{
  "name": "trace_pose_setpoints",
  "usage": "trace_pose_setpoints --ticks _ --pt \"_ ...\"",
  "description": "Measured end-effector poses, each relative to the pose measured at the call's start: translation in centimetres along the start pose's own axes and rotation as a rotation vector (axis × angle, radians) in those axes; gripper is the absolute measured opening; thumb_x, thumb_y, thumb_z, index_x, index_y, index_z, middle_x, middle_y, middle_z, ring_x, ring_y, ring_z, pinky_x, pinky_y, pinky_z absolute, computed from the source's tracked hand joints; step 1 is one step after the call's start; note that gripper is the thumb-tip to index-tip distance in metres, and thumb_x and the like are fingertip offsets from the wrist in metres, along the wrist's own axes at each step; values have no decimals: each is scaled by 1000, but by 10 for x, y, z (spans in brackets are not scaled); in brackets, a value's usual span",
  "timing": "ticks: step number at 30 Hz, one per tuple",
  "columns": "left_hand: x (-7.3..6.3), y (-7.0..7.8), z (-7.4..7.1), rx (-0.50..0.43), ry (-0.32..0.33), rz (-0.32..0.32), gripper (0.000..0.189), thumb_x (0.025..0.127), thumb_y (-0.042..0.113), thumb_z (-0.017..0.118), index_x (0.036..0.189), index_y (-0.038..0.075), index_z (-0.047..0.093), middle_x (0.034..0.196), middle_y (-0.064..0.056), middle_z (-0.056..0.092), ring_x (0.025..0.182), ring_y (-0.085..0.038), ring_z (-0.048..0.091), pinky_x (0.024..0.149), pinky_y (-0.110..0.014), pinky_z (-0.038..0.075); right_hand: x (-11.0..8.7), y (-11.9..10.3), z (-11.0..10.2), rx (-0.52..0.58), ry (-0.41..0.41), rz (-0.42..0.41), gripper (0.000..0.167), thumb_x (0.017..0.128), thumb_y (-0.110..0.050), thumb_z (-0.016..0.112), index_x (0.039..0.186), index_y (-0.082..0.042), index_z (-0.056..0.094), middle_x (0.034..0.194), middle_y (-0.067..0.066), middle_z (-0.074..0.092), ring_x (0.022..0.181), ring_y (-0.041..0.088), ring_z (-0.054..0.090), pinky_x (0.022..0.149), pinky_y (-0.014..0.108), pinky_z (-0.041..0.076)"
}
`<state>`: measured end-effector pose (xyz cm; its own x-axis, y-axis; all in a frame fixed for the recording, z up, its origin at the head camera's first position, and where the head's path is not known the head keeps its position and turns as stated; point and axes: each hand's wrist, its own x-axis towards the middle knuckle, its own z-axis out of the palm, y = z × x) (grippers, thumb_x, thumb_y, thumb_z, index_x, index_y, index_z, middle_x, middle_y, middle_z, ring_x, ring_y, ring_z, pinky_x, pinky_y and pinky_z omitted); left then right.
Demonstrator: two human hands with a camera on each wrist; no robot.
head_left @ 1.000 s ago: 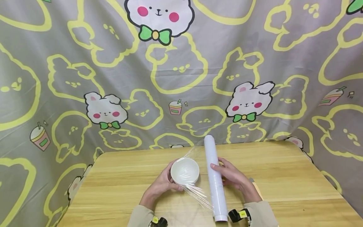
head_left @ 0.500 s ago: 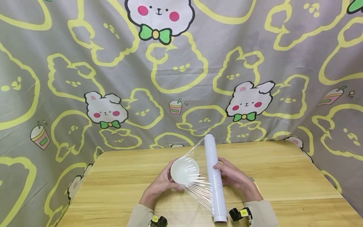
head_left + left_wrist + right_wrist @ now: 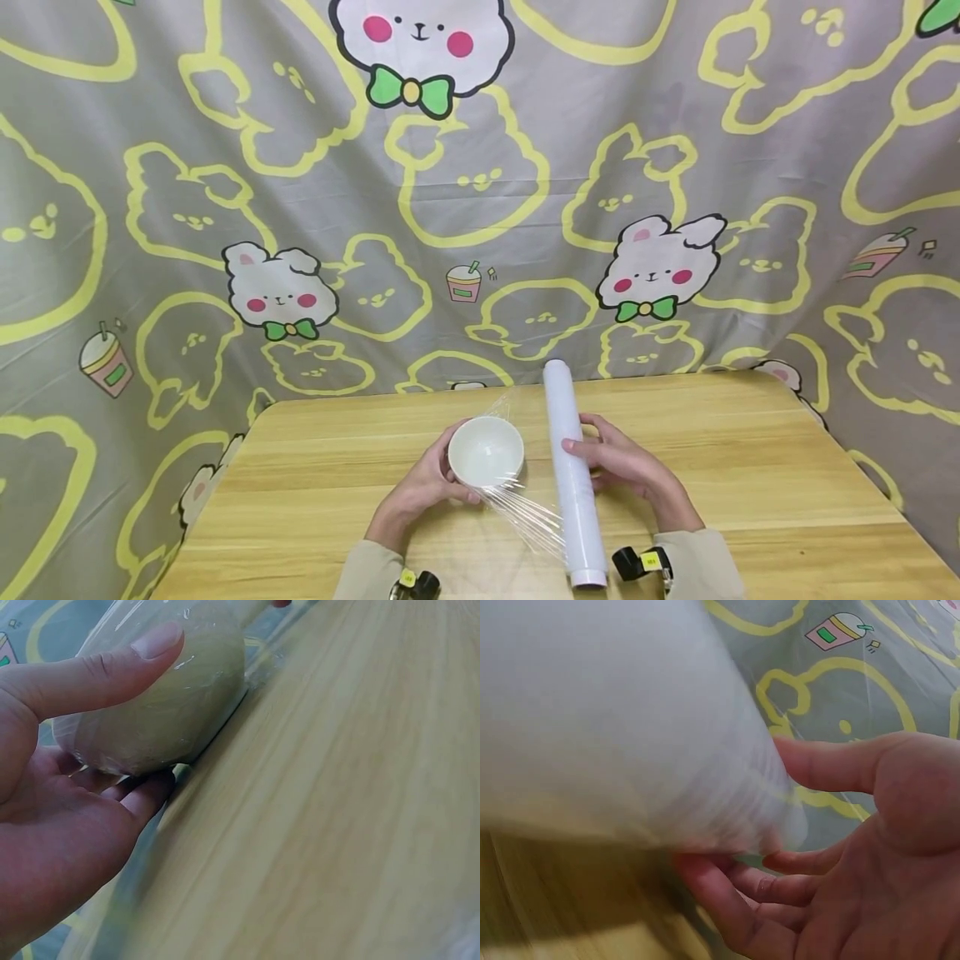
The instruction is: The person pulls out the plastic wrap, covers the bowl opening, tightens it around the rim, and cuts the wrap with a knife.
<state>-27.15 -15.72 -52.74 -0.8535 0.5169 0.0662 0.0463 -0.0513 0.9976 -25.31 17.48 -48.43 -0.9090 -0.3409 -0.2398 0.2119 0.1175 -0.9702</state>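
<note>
A small white bowl (image 3: 486, 454) is in my left hand (image 3: 427, 483), its opening facing up. The left wrist view shows the thumb along the side of the film-wrapped bowl (image 3: 199, 697) and other fingers beneath it, close to the table. To the right, my right hand (image 3: 626, 462) grips a long roll of cling film (image 3: 576, 500), thumb on top and fingers curled under. Clear film (image 3: 528, 517) runs in gathered creases from the bowl's near side to the roll's lower part. In the right wrist view the blurred roll (image 3: 615, 727) fills the left half.
Both hands work over a light wooden table (image 3: 300, 492). A grey patterned cloth (image 3: 450, 208) with yellow outlines and white rabbits hangs behind the table and at its sides.
My right hand and the roll have shifted slightly right and toward me. The film, spread wide half a second ago, is now narrower near the bowl. The bowl has moved a little left.
</note>
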Motion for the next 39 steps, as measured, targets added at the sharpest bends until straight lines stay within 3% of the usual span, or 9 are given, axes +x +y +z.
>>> trace_pose_setpoints --ticks 7,22,39 --pt "0 0 0 10 10 -6 117 59 -18 85 159 8 30 156 -19 36 138 -36 42 112 -35 44 -2 -3 4 -111 108 18 78 98 -26 69 154 3 23 111 24 63 91 29 68 71 48 61" --pt "0 -3 -2 1 -10 26 116 59 -20 84 158 3 28 155 -25 35 137 -37 42 112 -33 43 -3 -4 12 -261 213 16 77 96 -21 71 153 6 26 95 18 59 81 25 62 62 41 56" --pt "-3 3 -4 -2 -4 -7 118 59 -20 82 159 7 27 158 -22 33 140 -39 40 113 -35 43 -2 -10 17 -356 236 14 75 94 -20 74 149 11 34 110 21 62 84 26 64 57 43 58"
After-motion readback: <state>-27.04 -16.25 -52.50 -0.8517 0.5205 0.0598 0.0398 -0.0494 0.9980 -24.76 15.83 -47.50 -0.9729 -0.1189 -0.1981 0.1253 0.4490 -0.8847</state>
